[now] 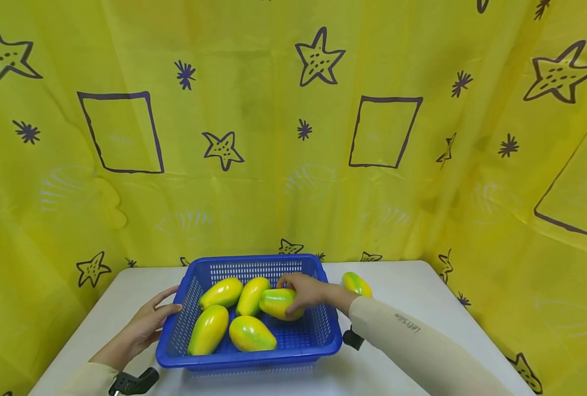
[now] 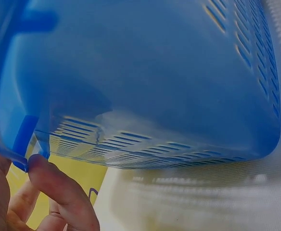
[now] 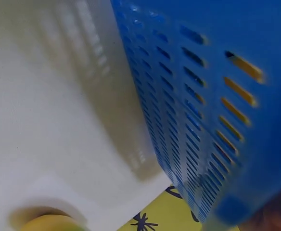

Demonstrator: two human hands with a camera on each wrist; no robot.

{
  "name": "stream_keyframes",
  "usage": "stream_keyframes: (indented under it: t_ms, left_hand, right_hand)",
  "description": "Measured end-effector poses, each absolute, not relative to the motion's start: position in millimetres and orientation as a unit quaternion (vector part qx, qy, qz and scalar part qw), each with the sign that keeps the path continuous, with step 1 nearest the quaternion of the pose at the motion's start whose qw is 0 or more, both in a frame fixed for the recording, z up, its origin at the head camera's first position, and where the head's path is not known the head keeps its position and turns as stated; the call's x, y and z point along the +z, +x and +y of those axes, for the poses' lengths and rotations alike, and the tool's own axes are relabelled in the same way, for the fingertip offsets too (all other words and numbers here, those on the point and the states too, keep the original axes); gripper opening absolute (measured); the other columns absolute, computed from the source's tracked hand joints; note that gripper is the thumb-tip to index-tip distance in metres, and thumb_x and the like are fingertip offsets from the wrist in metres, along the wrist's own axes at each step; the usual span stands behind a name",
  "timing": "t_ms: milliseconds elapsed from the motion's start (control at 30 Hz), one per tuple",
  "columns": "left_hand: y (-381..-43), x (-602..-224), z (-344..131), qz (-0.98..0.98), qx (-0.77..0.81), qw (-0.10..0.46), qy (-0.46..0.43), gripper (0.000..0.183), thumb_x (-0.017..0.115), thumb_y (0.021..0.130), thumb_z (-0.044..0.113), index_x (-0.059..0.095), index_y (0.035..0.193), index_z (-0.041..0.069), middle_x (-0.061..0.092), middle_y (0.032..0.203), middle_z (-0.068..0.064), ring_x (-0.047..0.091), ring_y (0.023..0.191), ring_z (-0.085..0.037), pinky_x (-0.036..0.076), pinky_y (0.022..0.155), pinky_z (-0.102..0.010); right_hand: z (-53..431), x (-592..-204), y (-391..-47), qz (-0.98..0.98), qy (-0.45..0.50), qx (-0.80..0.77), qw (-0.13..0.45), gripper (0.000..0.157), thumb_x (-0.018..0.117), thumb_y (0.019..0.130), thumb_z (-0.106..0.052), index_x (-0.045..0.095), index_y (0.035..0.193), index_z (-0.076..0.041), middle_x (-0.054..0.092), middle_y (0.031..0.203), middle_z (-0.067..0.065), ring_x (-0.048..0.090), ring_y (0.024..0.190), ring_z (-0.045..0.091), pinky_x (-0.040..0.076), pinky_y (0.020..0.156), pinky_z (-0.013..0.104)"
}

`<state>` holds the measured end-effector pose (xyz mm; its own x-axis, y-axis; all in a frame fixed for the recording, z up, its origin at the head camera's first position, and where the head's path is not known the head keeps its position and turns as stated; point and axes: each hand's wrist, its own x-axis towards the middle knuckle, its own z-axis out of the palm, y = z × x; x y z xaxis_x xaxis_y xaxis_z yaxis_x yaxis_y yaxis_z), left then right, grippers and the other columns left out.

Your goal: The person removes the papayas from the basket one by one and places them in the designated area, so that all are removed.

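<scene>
A blue plastic basket (image 1: 248,357) with slotted walls stands on the white table, several yellow-green mangoes in it. My left hand (image 1: 147,322) grips its left rim; in the left wrist view, thumb and finger (image 2: 63,190) pinch the rim's edge beside the blue wall (image 2: 145,86). Inside the basket, toward the right, my right hand (image 1: 303,290) holds a mango (image 1: 275,300), thumb on the near side and fingers over the far side. The right wrist view mostly shows the basket's outer wall (image 3: 193,110); that hand is only a dark blur at the corner.
One more mango (image 1: 356,284) lies on the table to the right of the basket, behind the right forearm. The white table (image 1: 397,363) ends at a yellow curtain (image 1: 273,209) with drawn stars, which hangs at the back and both sides.
</scene>
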<state>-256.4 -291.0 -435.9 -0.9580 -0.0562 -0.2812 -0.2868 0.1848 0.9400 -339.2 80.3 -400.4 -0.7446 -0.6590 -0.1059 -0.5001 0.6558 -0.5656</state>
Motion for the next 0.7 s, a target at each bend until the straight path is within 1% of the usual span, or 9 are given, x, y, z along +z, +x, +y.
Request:
stream_keyframes:
  t_ms: [133, 267, 567, 700]
  left_hand:
    - [-255.9, -435.1, -290.8, 0.765, 0.628, 0.091, -0.109, 0.077, 0.061, 0.095, 0.025, 0.017, 0.157, 0.010, 0.063, 0.121, -0.017, 0.069, 0.092, -0.021, 0.060, 0.080, -0.044]
    - [-255.9, -434.4, -290.7, 0.764, 0.630, 0.092, -0.108, 0.077, 0.061, 0.096, 0.025, 0.017, 0.157, 0.010, 0.062, 0.122, -0.017, 0.068, 0.093, -0.021, 0.060, 0.081, -0.044]
    - [-256.4, -434.8, -290.4, 0.762, 0.630, 0.092, -0.114, 0.077, 0.061, 0.095, 0.025, 0.017, 0.157, 0.011, 0.059, 0.125, -0.022, 0.068, 0.092, -0.020, 0.060, 0.080, -0.043]
    - [-256.1, -434.6, -290.2, 0.762, 0.631, 0.093, -0.115, 0.077, 0.061, 0.096, 0.025, 0.017, 0.157, 0.011, 0.057, 0.127, -0.024, 0.067, 0.093, -0.020, 0.060, 0.080, -0.043]
  right_hand:
    - [81.9, -393.6, -336.3, 0.894, -0.314, -0.276, 0.160, 0.045, 0.083, 0.074, -0.017, 0.057, 0.110, -0.015, 0.059, 0.110, 0.002, 0.054, 0.098, 0.017, 0.054, 0.090, 0.036]
    - [84.5, -389.3, -335.6, 0.894, -0.298, -0.288, 0.169, 0.044, 0.082, 0.075, -0.020, 0.056, 0.111, -0.015, 0.059, 0.110, 0.001, 0.055, 0.097, 0.017, 0.054, 0.091, 0.038]
    - [92.2, -382.4, -336.8, 0.885, -0.287, -0.313, 0.192, 0.052, 0.079, 0.078, -0.024, 0.055, 0.124, -0.016, 0.058, 0.122, 0.009, 0.056, 0.101, 0.020, 0.055, 0.089, 0.040]
    - [95.4, -377.5, -336.1, 0.880, -0.283, -0.324, 0.200, 0.054, 0.077, 0.079, -0.025, 0.054, 0.127, -0.015, 0.058, 0.121, 0.010, 0.057, 0.102, 0.022, 0.055, 0.089, 0.041]
